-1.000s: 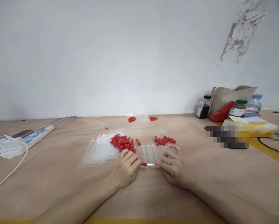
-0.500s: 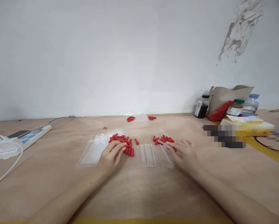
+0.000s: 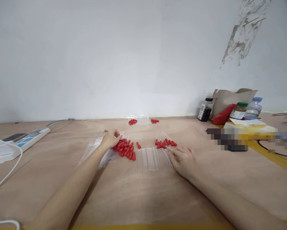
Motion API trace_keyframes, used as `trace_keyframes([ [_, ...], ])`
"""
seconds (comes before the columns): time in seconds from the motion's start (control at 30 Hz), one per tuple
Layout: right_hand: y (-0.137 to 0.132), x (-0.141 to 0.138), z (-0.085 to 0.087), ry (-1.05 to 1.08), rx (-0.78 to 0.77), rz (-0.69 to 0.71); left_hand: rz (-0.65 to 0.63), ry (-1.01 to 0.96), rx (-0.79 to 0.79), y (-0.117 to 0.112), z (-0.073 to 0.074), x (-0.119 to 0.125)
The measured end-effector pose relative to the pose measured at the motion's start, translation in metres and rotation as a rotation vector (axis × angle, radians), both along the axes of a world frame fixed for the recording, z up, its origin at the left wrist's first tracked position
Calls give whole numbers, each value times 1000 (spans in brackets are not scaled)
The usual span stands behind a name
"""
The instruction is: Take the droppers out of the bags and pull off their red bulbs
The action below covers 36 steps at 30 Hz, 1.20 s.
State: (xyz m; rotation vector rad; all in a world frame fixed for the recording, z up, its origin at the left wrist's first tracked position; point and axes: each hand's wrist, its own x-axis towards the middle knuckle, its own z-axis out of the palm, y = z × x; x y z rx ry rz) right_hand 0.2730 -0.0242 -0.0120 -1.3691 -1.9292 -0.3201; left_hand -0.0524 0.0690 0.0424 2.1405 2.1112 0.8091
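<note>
At the far left side of a heap of red rubber dropper bulbs [image 3: 125, 148], my left hand [image 3: 111, 139] is closed in a pinch. A speck of red shows at its fingertips, apparently one bulb. My right hand [image 3: 184, 160] pinches a thin clear glass tube [image 3: 167, 147], of which only the tip end shows. Its fingers lie over the right end of a row of clear glass tubes [image 3: 149, 159]. Just beyond that row, several tubes fitted with red bulbs [image 3: 166, 143] lie fanned with their bulbs towards me. A single red bulb [image 3: 139, 145] rests between the two groups.
Clear plastic bags [image 3: 90, 153] lie under my left forearm. Near the wall is another bag [image 3: 143, 121] with small red bulb piles beside it. A power strip [image 3: 35, 140] with cables is on the left. Bottles [image 3: 205, 110], a grey bag [image 3: 232, 99] and a tissue pack [image 3: 251, 129] stand right.
My left hand has moved away from me and left, from the near side of the bulb heap to its far side. My right hand stays almost in place; its tube shows less.
</note>
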Motion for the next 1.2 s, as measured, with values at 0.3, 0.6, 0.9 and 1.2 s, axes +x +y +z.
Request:
trace_keyframes([
  [0.3, -5, 0, 1, 6, 0, 67, 107, -2, 234, -15, 12, 13],
  [0.6, -10, 0, 5, 28, -106, 100, -183, 103, 250, -40, 2, 73],
  [0.9, 10, 11, -5, 297, -234, -54, -192, 190, -134, -24, 4, 159],
  [1.2, 20, 12, -17, 407, -457, -19, -184, 128, -413, 11, -3, 176],
])
